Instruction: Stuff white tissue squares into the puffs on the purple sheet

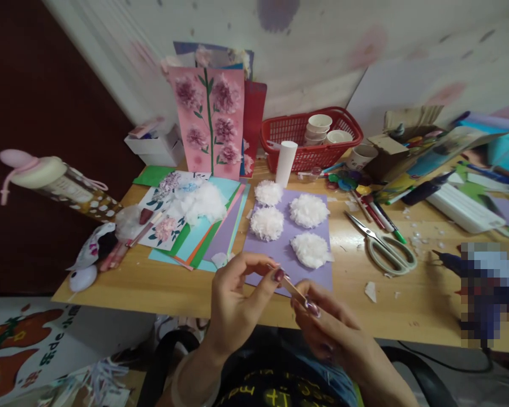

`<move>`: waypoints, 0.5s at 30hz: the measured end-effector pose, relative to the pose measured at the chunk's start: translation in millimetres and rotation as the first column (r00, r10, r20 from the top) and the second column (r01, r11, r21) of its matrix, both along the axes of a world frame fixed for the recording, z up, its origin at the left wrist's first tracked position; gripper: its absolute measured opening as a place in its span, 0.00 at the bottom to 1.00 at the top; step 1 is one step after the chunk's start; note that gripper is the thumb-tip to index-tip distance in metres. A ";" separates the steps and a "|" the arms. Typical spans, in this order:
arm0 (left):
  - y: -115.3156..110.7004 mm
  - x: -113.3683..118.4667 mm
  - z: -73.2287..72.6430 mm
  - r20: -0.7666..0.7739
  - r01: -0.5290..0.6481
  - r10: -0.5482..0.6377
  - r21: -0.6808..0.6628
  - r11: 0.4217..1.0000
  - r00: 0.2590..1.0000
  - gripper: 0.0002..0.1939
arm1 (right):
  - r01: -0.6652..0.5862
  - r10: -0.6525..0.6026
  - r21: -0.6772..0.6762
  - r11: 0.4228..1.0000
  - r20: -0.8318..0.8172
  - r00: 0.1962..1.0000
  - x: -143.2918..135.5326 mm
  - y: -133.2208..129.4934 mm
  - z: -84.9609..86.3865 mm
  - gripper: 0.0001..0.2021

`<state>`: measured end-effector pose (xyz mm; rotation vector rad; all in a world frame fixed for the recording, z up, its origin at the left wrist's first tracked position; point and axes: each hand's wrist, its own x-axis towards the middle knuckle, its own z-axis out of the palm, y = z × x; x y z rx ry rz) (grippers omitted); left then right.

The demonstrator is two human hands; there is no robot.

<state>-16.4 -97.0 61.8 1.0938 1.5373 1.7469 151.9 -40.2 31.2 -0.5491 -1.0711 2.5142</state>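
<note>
My left hand (240, 305) pinches one end of a thin, flat, pale stick (296, 292) between thumb and fingers. The other end sits in the closed fingers of my right hand (337, 325). Both hands are raised at the table's front edge, in front of a sheet of purple paper (285, 251). Several fluffy white paper flowers (309, 211) lie on that sheet in two columns. A white roll (287, 164) stands upright just behind it.
Scissors (390, 254) and several pens (375, 215) lie to the right, near a partly pixelated glue gun (449, 261). A red basket (297, 164) with paper cups stands behind. Coloured papers (220, 249), a pink flower picture (195, 124) and a bottle (68, 183) are left.
</note>
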 end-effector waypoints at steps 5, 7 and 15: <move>-3.5 -7.5 -9.9 0.095 0.005 0.011 -0.162 0.987 0.995 0.13 | 0.187 -0.207 0.179 0.966 0.105 0.973 11.1 3.3 4.3 0.21; -5.4 -8.9 -12.9 0.082 -0.003 0.019 -0.195 0.981 0.996 0.15 | 0.192 -0.211 0.181 0.964 0.092 0.973 9.0 2.9 6.1 0.23; -0.3 -49.2 -24.1 -0.100 -0.084 0.057 -0.282 0.956 0.993 0.22 | 0.331 -0.318 0.393 0.858 -0.099 0.943 2.0 17.0 -18.8 0.24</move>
